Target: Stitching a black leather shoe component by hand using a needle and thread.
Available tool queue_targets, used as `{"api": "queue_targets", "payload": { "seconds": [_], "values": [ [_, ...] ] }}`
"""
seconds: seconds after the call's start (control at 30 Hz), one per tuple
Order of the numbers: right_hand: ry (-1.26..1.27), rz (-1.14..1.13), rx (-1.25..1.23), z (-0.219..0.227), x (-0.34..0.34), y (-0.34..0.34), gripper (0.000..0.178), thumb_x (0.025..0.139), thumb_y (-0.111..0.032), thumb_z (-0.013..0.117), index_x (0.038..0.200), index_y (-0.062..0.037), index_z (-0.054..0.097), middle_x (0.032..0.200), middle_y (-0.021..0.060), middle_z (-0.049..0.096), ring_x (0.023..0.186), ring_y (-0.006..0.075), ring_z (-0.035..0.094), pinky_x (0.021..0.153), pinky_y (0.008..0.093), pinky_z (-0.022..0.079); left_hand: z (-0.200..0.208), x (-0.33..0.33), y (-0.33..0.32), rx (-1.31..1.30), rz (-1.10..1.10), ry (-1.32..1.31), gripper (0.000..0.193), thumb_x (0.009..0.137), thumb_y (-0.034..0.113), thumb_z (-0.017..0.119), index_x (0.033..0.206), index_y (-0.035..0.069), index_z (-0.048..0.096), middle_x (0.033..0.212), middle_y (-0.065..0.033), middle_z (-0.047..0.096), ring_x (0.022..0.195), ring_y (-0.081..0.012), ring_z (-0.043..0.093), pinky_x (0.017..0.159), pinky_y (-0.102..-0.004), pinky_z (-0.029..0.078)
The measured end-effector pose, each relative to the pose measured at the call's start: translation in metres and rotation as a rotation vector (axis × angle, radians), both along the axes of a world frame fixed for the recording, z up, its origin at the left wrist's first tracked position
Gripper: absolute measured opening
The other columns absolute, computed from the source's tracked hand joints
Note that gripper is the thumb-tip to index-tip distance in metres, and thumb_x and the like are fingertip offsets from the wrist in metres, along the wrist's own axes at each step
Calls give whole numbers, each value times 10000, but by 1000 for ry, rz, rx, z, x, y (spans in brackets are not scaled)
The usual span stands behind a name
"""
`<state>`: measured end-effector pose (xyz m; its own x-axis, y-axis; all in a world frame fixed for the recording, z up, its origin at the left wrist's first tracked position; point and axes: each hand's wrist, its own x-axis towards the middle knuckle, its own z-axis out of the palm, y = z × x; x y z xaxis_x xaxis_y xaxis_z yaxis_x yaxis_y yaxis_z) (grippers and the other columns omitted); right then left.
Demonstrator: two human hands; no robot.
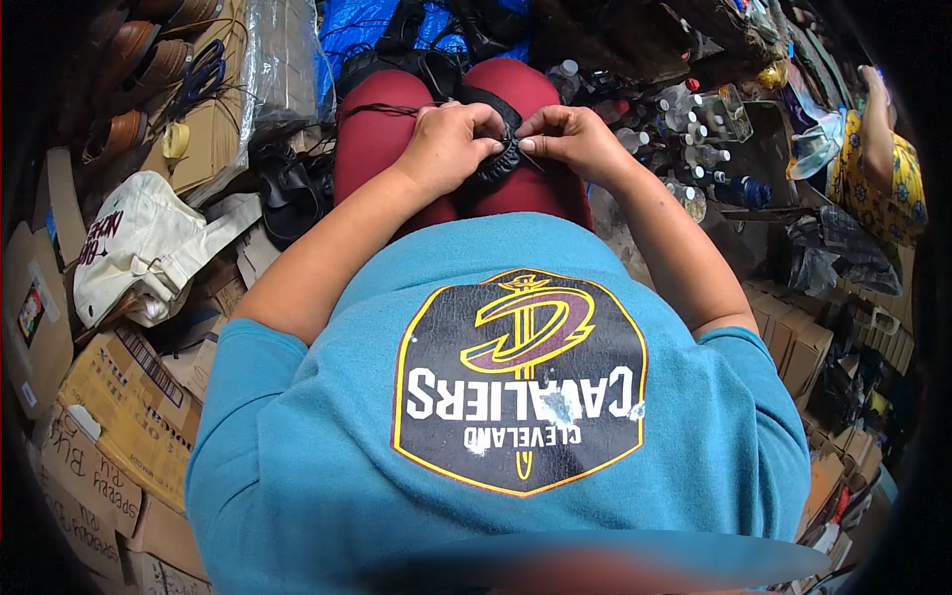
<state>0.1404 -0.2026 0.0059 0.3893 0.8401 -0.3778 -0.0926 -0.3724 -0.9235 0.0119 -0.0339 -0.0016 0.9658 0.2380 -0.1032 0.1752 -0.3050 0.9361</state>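
On my maroon-covered thighs rests a black shoe upper with a puckered, gathered edge. My left hand is closed, its thumb and fingers pinching the upper's left side. Thin black cord trails from behind this hand over my left thigh. Close by, my right hand is also closed, thumb and forefinger pinched together at the upper's right edge. What lies between those fingertips is too small to make out. The two hands are a short gap apart.
More black shoe pieces lie beyond my knees on a blue tarp. Several plastic bottles stand at the right. A white cloth bag, cardboard boxes and brown shoes are at the left. Another person's arm shows far right.
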Motion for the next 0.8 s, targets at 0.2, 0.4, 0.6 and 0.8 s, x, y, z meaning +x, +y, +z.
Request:
{"api": "queue_targets", "payload": {
  "seconds": [0.2, 0.4, 0.6, 0.8],
  "values": [
    [-296, 128, 22, -1, 9, 0, 105, 803, -64, 693, 862, -9, 625, 803, 1, 635, 735, 65, 573, 699, 211, 473, 23, 4, 11, 662, -260, -99, 135, 735, 126, 681, 866, 108, 660, 827, -36, 653, 861, -236, 562, 783, -388, 370],
    [118, -85, -27, -7, 16, -24, 173, 773, -94, 726, 894, -35, 617, 860, -4, 561, 840, 66, 534, 747, 218, 458, 25, -3, 21, 593, -268, 14, 61, 784, 93, 616, 841, 71, 611, 824, -87, 638, 826, -277, 581, 743, -389, 421],
    [-249, 42, -113, 2, 11, -48, 180, 792, -182, 720, 884, -55, 632, 1022, 17, 483, 965, 114, 463, 855, 272, 389, 33, 15, 17, 335, -299, 198, 252, 871, 264, 560, 819, 21, 604, 721, -151, 621, 691, -291, 616, 651, -370, 469],
    [-552, -175, -67, 26, 35, -42, 110, 819, -128, 665, 832, -26, 624, 1054, 33, 504, 891, 121, 511, 768, 245, 423, 40, 37, 0, 519, -316, 307, 460, 832, 445, 566, 704, 7, 618, 634, -153, 599, 673, -296, 617, 648, -396, 472]
  ]
}}
